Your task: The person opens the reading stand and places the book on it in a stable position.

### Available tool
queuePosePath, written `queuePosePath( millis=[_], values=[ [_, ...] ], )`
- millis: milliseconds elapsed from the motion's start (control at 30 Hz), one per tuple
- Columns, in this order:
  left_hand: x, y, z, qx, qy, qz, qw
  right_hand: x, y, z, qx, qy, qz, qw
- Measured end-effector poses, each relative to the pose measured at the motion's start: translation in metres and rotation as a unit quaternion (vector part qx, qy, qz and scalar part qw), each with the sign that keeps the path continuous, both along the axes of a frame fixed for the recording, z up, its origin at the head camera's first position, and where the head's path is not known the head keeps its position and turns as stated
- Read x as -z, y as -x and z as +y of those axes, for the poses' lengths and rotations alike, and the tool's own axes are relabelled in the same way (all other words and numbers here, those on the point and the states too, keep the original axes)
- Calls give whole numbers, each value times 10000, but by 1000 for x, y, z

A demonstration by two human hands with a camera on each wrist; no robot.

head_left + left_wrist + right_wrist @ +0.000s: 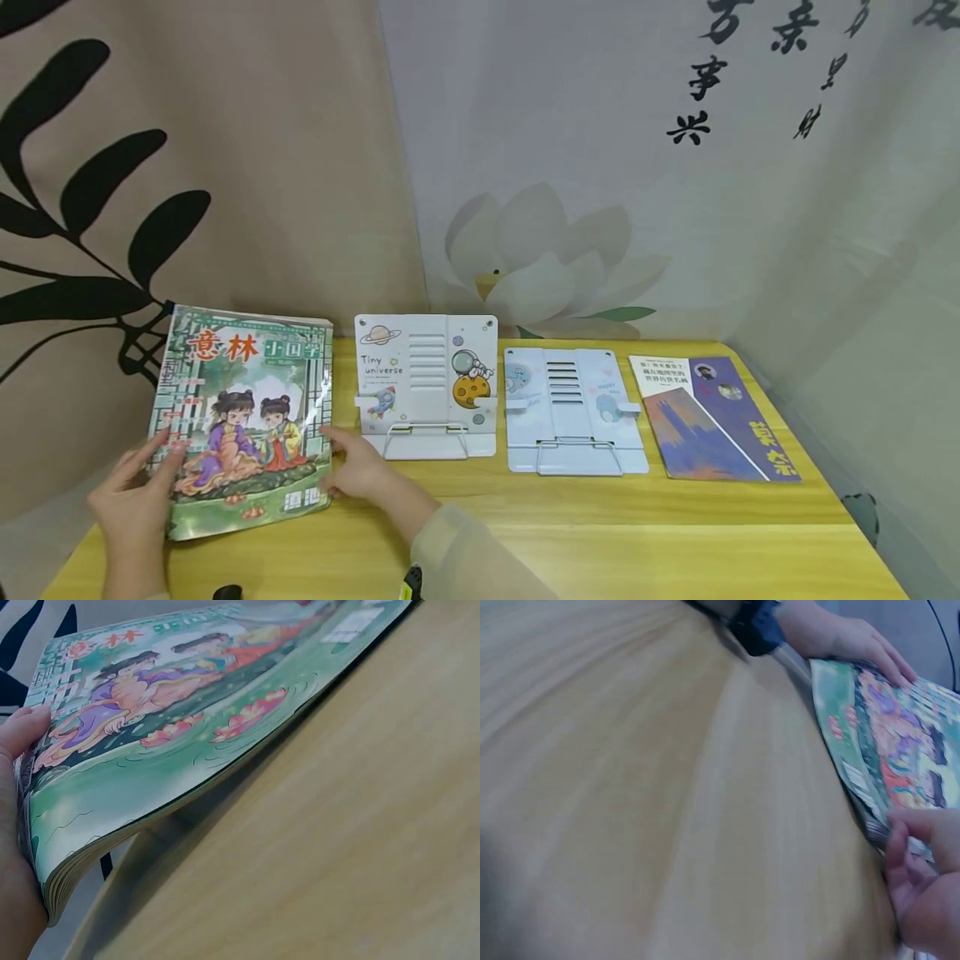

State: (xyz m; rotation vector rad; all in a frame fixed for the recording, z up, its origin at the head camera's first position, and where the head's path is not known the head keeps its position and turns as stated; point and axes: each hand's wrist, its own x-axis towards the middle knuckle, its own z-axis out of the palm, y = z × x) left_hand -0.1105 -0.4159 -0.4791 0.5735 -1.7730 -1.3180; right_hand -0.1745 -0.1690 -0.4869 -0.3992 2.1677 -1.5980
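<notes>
A magazine (240,425) with a green illustrated cover of two figures in robes is at the left of the table. My left hand (138,492) grips its left edge, with the thumb on the cover. My right hand (363,467) holds the right edge near the lower corner; in the right wrist view its thumb and fingers pinch there. In the left wrist view the magazine's near edge curves up, apart from the wooden surface. What lies under the magazine is mostly hidden.
Right of the magazine lie a white book stand (427,383) with space drawings and a pale blue-white book stand (573,408). A purple and white book (716,417) lies farther right on the yellow wooden table (600,542). A printed curtain (555,150) hangs behind.
</notes>
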Motion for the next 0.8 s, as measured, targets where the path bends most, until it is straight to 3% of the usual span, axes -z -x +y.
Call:
queuePosePath(
  millis=[167,333,467,567,633,700,800],
  values=[
    [-2,1,1,76,233,153,9996,-1,-3,2,-16,-497,874,9949],
    [-11,0,4,212,233,666,9973,-8,-6,6,-52,-92,1369,9905],
    [-22,0,8,217,106,777,9967,-16,-7,14,-154,-14,1942,9808],
    [-32,0,13,186,-297,714,9968,-22,-5,22,-226,63,2202,9752],
    [-39,-1,16,283,-867,772,9928,-26,-4,27,-291,209,2191,9750],
    [-46,-1,19,433,-1576,839,9830,-30,-1,33,-381,372,2152,9751],
    [-55,-1,26,684,-2206,934,9685,-37,2,42,-524,593,2131,9738]
  ],
)
